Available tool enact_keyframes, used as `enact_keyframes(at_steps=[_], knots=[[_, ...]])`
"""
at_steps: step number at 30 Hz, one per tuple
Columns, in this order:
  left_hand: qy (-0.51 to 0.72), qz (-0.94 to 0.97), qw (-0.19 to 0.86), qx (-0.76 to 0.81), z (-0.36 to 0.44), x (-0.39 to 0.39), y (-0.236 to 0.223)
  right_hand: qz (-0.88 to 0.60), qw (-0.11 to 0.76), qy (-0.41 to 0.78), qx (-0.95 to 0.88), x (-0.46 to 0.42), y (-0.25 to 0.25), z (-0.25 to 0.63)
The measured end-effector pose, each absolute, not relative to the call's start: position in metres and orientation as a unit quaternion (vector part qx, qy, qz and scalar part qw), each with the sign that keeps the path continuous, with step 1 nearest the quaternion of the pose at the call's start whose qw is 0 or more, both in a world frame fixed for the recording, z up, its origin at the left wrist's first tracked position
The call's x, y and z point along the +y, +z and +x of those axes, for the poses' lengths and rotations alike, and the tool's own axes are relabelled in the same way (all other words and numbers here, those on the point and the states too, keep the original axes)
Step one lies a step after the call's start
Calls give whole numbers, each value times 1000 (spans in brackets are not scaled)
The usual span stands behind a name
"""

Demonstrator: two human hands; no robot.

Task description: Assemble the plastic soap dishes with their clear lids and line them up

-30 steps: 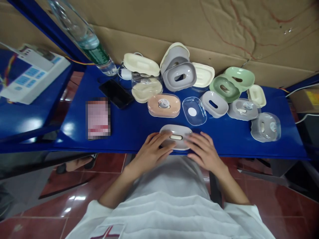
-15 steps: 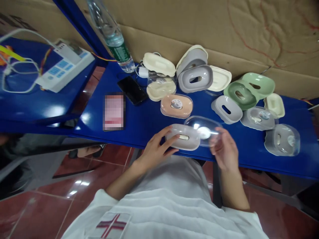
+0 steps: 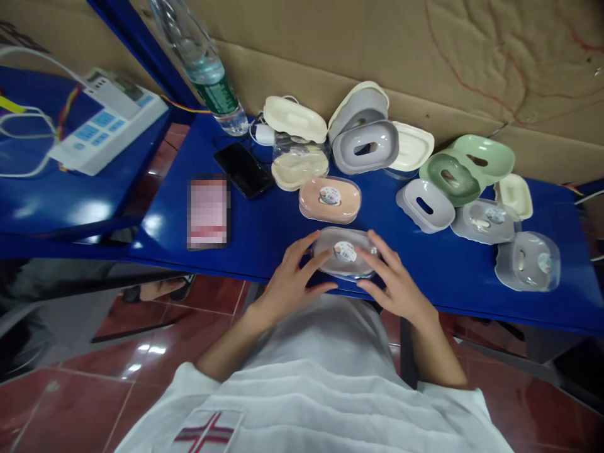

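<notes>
A grey oval soap box [image 3: 325, 267] lies on the blue table right in front of me. Its clear lid [image 3: 363, 242], which bears a round label, covers it. My left hand [image 3: 299, 270] is around the left end, fingers spread over the lid and thumb at the near side. At the right end, my right hand [image 3: 391, 274] has its index finger by the far edge and its thumb by the near one. Just behind sits a peach soap box [image 3: 352, 204] with a label on its clear lid.
Grey lidded boxes [image 3: 519, 270], a grey slotted dish [image 3: 436, 217] and green dishes [image 3: 497, 151] stand on the right. Cream dishes [image 3: 295, 119] and grey ones [image 3: 387, 154] are stacked behind. A bottle [image 3: 217, 94], phone [image 3: 243, 170], pixelated card [image 3: 207, 214] and power strip [image 3: 108, 132] lie left.
My right hand has brought the clear lid leftward onto the grey soap box, and the lid now covers it. My left hand has stayed at the box's left end.
</notes>
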State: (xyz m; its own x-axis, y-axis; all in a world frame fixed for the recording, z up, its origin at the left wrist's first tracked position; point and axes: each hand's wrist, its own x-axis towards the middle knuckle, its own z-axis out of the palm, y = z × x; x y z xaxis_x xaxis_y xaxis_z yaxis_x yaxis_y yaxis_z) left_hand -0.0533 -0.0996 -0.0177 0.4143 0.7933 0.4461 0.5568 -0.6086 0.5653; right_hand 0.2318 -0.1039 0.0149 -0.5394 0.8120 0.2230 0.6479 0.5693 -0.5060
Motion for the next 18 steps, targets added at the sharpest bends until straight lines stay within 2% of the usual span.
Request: enact_keyframes(at_steps=[4,11,18], knots=[[349,819,173,422,-51,-99,-18,-435,259,174,-845,-98,10,238],[368,821,165,404,-52,-99,-20,-431,217,98,-870,-117,4,236],[335,843,163,388,-49,-102,-17,-462,246,17,-852,-143,-11,235]])
